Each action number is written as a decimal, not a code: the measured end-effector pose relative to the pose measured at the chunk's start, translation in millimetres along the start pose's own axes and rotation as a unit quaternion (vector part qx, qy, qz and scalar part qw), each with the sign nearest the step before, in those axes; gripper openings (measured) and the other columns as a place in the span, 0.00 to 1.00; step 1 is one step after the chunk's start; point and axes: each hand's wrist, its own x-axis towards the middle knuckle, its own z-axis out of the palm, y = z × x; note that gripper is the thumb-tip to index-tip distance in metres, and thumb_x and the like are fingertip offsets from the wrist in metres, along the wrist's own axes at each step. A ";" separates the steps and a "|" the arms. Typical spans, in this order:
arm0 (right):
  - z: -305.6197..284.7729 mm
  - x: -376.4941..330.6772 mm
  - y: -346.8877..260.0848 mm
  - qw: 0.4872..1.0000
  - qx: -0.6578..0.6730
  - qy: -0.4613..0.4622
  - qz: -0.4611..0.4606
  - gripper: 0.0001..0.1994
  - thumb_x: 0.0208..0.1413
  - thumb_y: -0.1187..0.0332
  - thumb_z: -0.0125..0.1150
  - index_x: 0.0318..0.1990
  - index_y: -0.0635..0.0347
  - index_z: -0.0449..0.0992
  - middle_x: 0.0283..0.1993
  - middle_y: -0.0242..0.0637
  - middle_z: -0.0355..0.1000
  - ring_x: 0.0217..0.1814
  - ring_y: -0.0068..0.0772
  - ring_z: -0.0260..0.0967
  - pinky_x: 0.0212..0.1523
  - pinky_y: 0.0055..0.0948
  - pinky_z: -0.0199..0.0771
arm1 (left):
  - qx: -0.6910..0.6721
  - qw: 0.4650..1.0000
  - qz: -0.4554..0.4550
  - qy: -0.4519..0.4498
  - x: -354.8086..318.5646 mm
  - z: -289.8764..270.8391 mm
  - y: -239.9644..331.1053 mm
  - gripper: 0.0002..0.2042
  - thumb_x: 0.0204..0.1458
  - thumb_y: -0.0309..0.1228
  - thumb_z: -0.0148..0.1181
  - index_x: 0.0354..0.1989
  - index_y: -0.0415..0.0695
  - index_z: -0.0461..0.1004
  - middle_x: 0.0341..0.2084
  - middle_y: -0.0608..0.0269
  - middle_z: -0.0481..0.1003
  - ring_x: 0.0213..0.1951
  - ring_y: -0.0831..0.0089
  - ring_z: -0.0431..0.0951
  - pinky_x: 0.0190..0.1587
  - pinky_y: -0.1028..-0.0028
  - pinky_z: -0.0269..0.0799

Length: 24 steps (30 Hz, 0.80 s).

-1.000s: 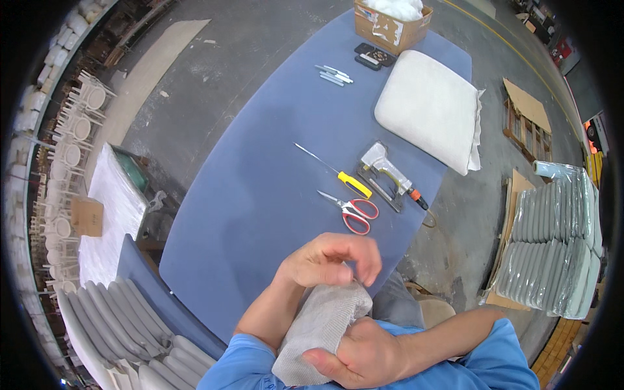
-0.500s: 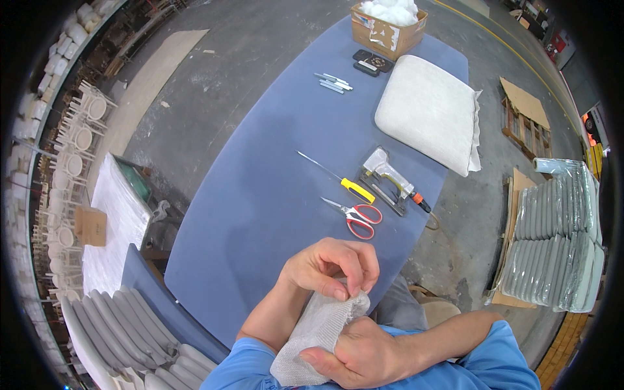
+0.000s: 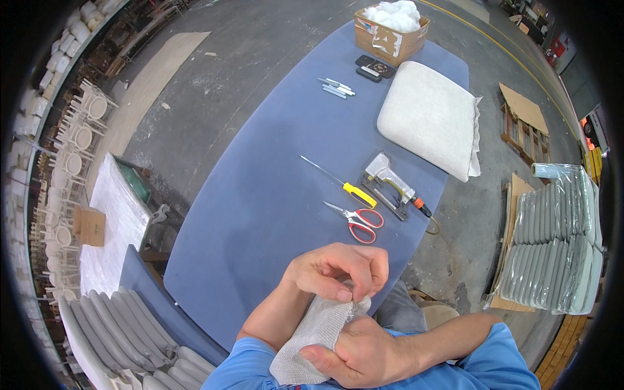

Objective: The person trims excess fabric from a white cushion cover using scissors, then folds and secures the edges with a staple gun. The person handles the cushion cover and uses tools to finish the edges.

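A light grey woven fabric piece (image 3: pixel 305 348) is held close to my body at the table's near edge. My left hand (image 3: pixel 341 270) is closed, pinching its frayed upper edge between thumb and fingers. Below it, my right hand (image 3: pixel 367 354) wraps round the fabric's side, thumb lying over the cloth. Just beyond the hands on the blue table (image 3: pixel 260 195) lie scissors (image 3: pixel 363 224) with red-and-white handles, a yellow-handled screwdriver (image 3: pixel 357 194) and a staple gun (image 3: pixel 393 185) with an air hose. Any tiny thing in my left fingertips is hidden.
Farther along the table are a grey fabric-covered cushion (image 3: pixel 429 120), several pale sticks (image 3: pixel 337 88), a black case (image 3: pixel 374 67) and a cardboard box (image 3: pixel 390 42) of white stuffing. Grey cushions stand stacked at lower left (image 3: pixel 123 325) and, wrapped in plastic, at right (image 3: pixel 552 237).
My left hand has shifted slightly, still pinching the fabric edge. The tabletop things sit a little lower in the picture, as the view has tilted slightly.
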 end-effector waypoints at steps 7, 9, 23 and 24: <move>5.2 -6.5 -5.4 0.945 0.056 0.260 -0.191 0.11 0.69 0.68 0.55 0.37 0.62 0.82 0.29 0.45 0.76 0.29 0.52 0.75 0.31 0.45 0.72 | -0.006 1.000 0.008 -0.003 3.6 2.8 0.0 0.08 0.54 0.31 0.66 0.32 0.37 0.80 0.37 0.50 0.70 0.36 0.63 0.70 0.42 0.60 0.75; 9.2 -5.7 -0.9 0.934 0.062 0.280 -0.211 0.11 0.69 0.68 0.55 0.36 0.62 0.82 0.30 0.45 0.76 0.29 0.51 0.75 0.31 0.44 0.73 | -0.006 1.000 0.015 -0.004 3.2 2.2 -1.1 0.08 0.53 0.30 0.67 0.32 0.37 0.81 0.38 0.50 0.71 0.35 0.64 0.69 0.42 0.59 0.76; 12.7 -9.3 15.5 0.929 0.064 0.273 -0.242 0.11 0.70 0.69 0.56 0.42 0.68 0.81 0.36 0.42 0.79 0.34 0.42 0.77 0.38 0.36 0.76 | -0.015 0.999 0.017 -0.023 2.7 0.1 -3.2 0.08 0.54 0.30 0.72 0.34 0.37 0.83 0.41 0.55 0.69 0.35 0.68 0.69 0.44 0.61 0.75; 12.4 -10.5 18.9 0.931 0.065 0.261 -0.247 0.10 0.69 0.70 0.56 0.46 0.68 0.81 0.39 0.42 0.79 0.36 0.43 0.78 0.39 0.36 0.77 | -0.014 1.000 0.012 -0.019 3.1 2.0 -1.7 0.08 0.53 0.30 0.72 0.34 0.37 0.83 0.41 0.56 0.68 0.35 0.68 0.68 0.44 0.61 0.75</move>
